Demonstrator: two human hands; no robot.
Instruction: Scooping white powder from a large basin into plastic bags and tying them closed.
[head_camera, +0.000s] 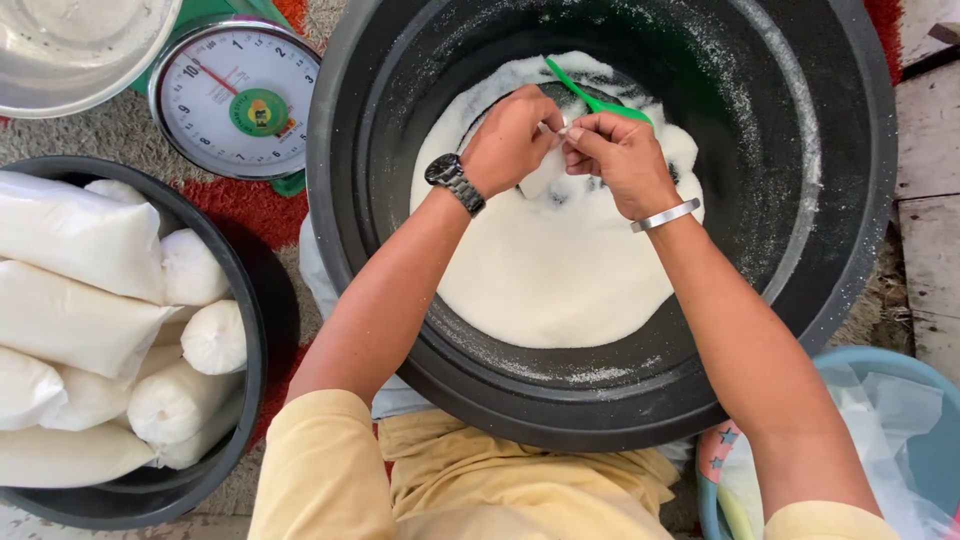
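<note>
We held both hands together over the large black tub (860, 200) of white granules (560, 280). Our left hand (510, 140) and right hand (620, 155) pinched the neck of a small clear bag (545, 175), fingertips touching. A green scoop (590, 98) lay in the granules just behind. Filled bags (80, 240) sat in the black basin (255, 400) at left, near a dial scale (235, 95).

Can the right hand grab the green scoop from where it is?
Probably yes. The right hand is already right beside the green scoop, which sticks out of the white grains with nothing covering its handle. But both hands are pinching a small bag now.
</note>
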